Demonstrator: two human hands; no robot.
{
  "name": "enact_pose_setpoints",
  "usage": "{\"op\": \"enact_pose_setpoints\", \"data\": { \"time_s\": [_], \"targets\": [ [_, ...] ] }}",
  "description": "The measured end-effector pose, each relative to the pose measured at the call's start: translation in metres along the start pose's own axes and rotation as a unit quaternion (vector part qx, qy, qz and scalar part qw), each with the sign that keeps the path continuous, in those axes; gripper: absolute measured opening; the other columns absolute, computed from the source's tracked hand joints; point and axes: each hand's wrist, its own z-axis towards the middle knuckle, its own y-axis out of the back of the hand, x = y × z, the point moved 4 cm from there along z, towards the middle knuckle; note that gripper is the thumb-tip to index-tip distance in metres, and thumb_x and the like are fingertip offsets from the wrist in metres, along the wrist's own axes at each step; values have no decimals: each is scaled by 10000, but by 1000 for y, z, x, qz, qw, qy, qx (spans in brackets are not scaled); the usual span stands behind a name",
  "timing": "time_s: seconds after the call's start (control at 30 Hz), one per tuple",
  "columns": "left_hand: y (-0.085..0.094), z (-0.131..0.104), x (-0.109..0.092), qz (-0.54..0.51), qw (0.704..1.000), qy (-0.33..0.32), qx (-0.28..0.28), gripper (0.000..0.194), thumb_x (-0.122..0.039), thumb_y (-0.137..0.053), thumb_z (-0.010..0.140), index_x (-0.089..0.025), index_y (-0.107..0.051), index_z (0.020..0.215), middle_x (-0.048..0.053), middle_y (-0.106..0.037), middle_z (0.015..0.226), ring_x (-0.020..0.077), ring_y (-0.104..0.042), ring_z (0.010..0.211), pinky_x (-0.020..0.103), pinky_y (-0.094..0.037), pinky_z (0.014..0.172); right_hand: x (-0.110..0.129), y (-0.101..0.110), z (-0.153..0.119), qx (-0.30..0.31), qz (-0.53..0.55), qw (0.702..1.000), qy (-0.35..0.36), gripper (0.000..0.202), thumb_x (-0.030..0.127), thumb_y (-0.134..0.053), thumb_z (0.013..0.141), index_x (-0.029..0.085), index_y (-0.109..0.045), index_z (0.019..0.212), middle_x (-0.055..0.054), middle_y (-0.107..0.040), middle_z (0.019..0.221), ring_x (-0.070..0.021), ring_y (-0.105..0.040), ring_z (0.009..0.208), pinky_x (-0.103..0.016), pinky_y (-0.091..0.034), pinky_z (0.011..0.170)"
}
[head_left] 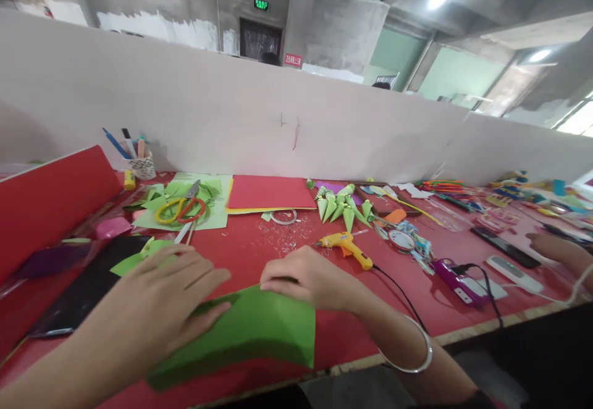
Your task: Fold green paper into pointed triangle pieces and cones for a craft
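A green paper sheet (250, 328) lies near the front edge of the red table, its far edge bent up. My right hand (308, 276) pinches that far edge between thumb and fingers. Over the sheet's left part is my left hand (171, 298), its fingers apart and the thumb stretched over the paper; nothing is held in it. A yellow glue gun (347, 247) rests just beyond my right hand. Orange and yellow scissors (185, 208) sit on light green paper pieces past my left hand.
Red sheets (273, 193) and green paper cones (343, 205) stand near the partition. At right are a purple power strip (458, 282), its cord, a black phone (504, 247) and another person's hand (560, 251). A pen cup (142, 166) and dark tablet (92, 285) are left.
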Motion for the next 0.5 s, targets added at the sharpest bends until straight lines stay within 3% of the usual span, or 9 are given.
{"op": "enact_pose_setpoints", "data": {
  "time_s": [0.07, 0.17, 0.3, 0.5],
  "targets": [
    [-7, 6, -12, -24, 997, -27, 72, 227, -166, -431, 804, -272, -601, 697, -59, -614, 582, 164, -557, 497, 387, -385, 711, 0, -2, 3, -6, -23, 1000, 14, 248, 315, -369, 907, 195, -582, 874, 17, -642, 733, -81, -548, 630, -195, -307, 591],
    [-19, 8, -12, -34, 989, -24, 139, 286, -60, -414, 765, -258, -607, 690, -54, -610, 564, 155, -548, 481, 347, -397, 665, 3, -3, 7, -52, -120, 991, 21, 221, 283, -390, 886, 194, -583, 827, 11, -628, 703, -96, -530, 644, -223, -304, 644],
    [-31, 11, -2, -39, 987, 17, 153, 329, -187, -333, 854, -203, -602, 666, 12, -580, 533, 183, -562, 542, 270, -365, 506, 18, -10, 12, -115, -230, 965, 58, 157, 218, -423, 797, 181, -557, 725, 6, -592, 646, -113, -488, 604, -268, -301, 660],
    [-41, 13, -4, -134, 968, 65, 203, 395, -259, -271, 872, -216, -625, 702, 36, -605, 628, 169, -576, 580, 235, -374, 507, 15, -23, 15, -114, -170, 979, -1, 110, 222, -440, 683, 195, -499, 594, 54, -528, 493, -80, -387, 443, -221, -216, 470]
  ]
}}
